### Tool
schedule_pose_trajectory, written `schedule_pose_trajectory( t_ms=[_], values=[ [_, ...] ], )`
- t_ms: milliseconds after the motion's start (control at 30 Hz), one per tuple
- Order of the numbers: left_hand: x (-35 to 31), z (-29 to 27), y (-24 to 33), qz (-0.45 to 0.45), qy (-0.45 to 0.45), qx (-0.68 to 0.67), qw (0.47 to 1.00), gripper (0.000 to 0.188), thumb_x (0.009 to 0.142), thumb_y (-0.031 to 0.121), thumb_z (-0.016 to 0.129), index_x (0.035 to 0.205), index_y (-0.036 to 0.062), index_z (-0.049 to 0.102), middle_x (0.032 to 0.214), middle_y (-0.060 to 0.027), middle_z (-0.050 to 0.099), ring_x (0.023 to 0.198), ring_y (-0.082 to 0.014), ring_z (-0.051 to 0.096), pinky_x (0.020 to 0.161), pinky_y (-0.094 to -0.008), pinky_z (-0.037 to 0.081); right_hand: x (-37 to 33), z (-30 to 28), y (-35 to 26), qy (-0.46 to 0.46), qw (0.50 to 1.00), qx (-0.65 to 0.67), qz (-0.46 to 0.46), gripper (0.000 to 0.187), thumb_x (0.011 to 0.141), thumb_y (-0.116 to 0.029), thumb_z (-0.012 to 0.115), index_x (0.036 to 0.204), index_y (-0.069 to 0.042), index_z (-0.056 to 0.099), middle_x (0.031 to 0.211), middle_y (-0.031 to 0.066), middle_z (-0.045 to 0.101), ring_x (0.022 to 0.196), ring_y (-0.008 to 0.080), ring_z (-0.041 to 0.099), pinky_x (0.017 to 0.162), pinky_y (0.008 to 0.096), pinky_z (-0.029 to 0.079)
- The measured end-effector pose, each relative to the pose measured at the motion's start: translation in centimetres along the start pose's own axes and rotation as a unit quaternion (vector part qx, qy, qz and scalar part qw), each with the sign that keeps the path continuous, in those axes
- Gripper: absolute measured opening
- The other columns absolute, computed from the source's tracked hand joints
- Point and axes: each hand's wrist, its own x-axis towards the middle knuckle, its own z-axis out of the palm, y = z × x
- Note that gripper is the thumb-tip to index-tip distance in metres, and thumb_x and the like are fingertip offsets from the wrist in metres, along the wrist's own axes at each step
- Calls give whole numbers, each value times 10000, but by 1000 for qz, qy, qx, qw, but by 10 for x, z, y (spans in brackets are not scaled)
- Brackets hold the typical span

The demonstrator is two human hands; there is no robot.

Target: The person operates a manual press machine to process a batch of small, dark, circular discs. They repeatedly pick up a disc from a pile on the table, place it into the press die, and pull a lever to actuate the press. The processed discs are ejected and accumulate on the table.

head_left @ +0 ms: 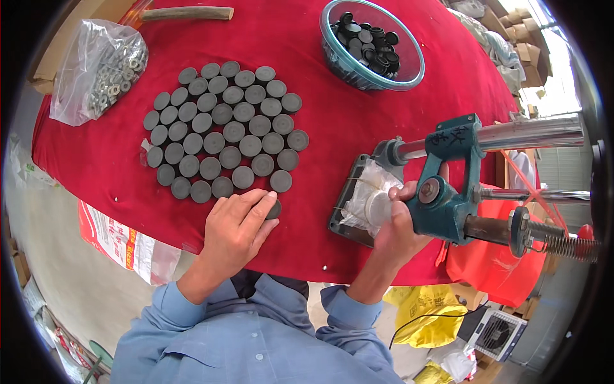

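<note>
Many dark grey round caps (222, 114) lie flat in a wide cluster on the red cloth. At the cluster's near edge, my left hand (235, 224) pinches one grey cap (274, 210) between thumb and index finger. My right hand (398, 230) is at the green hand press (441, 192), its thumb and fingertips closed together at the edge of a pale round piece (378, 208). That piece rests on the press base, over crumpled clear plastic (371, 179) tied down with bands. Whether my right fingertips hold anything small is hidden. Part of that hand is behind the press head.
A clear tub (412, 73) of black caps stands at the far side. At far left are a plastic bag of metal washers (115, 77) and a wooden stick (187, 13). Steel columns (534, 133) and a spring (569, 248) extend right from the press; a red bag (492, 256) hangs below.
</note>
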Motion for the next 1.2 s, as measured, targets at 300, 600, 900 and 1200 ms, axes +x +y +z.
schedule_pose_trajectory(
  t_ms=[300, 600, 900, 1200],
  values=[
    [-8, 1, -3, -18, 31, -55, 998, 619, 774, 27, 877, 1338, 30, 624, 1216, -141, 718, 751, -205, 667, 693, -335, 548, -16, 48, -1, -20, 995, 93, 27, 874, 725, 130, 694, 1553, 47, 423, 978, 48, 626, 903, 153, 653, 846, 316, 570],
    [-4, 3, 1, -32, 58, -140, 988, 612, 806, -46, 822, 1376, 23, 608, 1201, -132, 721, 865, -180, 672, 756, -290, 553, -15, 45, 2, -69, 997, 5, 31, 263, 777, -12, 798, 1015, 16, 691, 948, 51, 724, 864, 121, 691, 805, 293, 559],
    [42, 35, 38, -3, 25, -218, 976, 645, 819, -46, 813, 1417, 14, 578, 1140, -107, 737, 835, -131, 652, 759, -273, 549, -19, -24, -24, -145, 987, 54, 38, 760, 882, 6, 741, 1556, 11, 391, 1379, 176, 603, 1259, 230, 605, 1056, 384, 510],
    [63, 64, 54, 19, 24, -211, 977, 636, 825, 6, 840, 1404, 11, 576, 1090, -92, 749, 721, -98, 584, 665, -252, 513, 28, -50, -126, -33, 992, -22, -122, 459, 1019, -120, 640, 1441, 36, 551, 1208, 147, 684, 1072, 184, 674, 913, 306, 554]
  ],
)
